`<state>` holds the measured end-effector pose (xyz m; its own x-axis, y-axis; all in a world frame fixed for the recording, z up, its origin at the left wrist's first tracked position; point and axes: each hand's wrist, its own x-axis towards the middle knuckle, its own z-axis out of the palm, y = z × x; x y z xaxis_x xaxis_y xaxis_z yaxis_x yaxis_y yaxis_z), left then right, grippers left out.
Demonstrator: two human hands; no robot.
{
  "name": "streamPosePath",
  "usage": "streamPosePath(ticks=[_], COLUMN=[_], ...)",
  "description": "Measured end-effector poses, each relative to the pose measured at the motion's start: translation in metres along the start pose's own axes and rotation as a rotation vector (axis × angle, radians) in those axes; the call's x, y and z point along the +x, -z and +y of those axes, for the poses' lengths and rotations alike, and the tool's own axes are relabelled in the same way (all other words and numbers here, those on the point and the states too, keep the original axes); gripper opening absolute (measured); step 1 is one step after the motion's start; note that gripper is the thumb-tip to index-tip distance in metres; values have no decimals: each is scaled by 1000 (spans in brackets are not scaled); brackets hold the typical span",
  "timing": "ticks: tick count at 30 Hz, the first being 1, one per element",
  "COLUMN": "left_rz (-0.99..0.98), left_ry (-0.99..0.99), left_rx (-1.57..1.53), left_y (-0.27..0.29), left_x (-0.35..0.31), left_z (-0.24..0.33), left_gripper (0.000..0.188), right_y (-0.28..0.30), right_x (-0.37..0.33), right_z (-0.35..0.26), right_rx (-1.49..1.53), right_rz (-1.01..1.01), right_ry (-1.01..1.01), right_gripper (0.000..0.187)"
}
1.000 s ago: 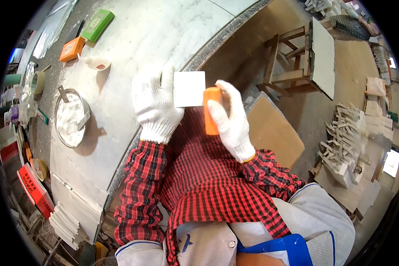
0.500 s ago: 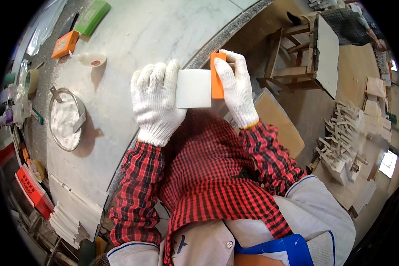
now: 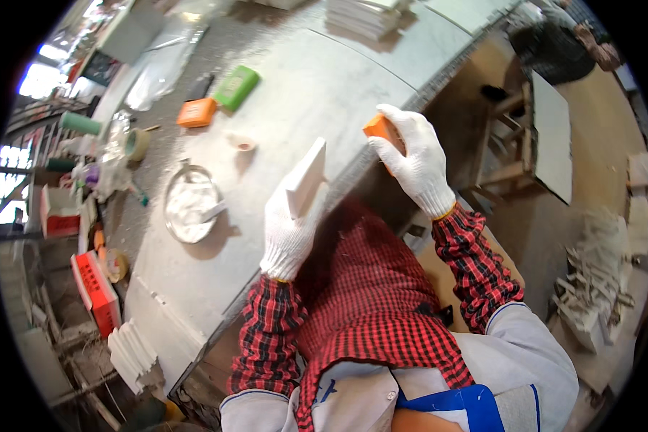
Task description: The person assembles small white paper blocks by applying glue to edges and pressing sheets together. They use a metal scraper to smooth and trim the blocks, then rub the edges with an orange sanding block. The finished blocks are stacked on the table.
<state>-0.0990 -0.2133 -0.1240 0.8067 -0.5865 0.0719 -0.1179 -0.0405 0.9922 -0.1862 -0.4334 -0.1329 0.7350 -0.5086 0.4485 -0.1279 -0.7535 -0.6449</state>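
In white knitted gloves, both of my hands are over the bench's near edge. My left hand (image 3: 289,234) is closed around a white square tile (image 3: 309,176), tilted so that it shows mostly its thin side. To the right, my right hand (image 3: 414,155) grips an orange sanding block (image 3: 379,127) between thumb and fingers. The block and the tile are apart. Left of the tile, a round metal bowl (image 3: 173,227) of white paste with a scraper (image 3: 212,210) in it rests on the bench.
On the marble bench (image 3: 302,79) lie a green block (image 3: 237,88), another orange block (image 3: 196,113), a small bottle (image 3: 243,142) and stacked white slabs (image 3: 363,18). White strips (image 3: 131,354) lie at the near left. A wooden stand (image 3: 551,140) and another person (image 3: 554,50) are at the right.
The tile has turned from facing up to nearly edge-on in my left hand. My right hand has drawn the orange block away from it. The whole view has shifted.
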Motion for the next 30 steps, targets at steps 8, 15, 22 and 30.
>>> streamPosePath(ticks=[8, 15, 22, 30], left_rz=[-133, -20, 13, -12], left_ry=[423, 19, 360, 434], left_rx=[-910, -30, -594, -989], left_y=[12, 15, 17, 34], left_x=[-56, -89, -108, -118], left_z=[-1, -71, -30, -15], left_gripper=[58, 43, 35, 61], right_y=[-48, -21, -39, -44], right_x=[43, -33, -49, -51], right_z=[-28, -139, -95, -72], right_rx=[-383, 198, 142, 245], right_rz=[-269, -312, -548, -437], right_ry=[323, 760, 803, 361], right_gripper=[51, 49, 72, 58])
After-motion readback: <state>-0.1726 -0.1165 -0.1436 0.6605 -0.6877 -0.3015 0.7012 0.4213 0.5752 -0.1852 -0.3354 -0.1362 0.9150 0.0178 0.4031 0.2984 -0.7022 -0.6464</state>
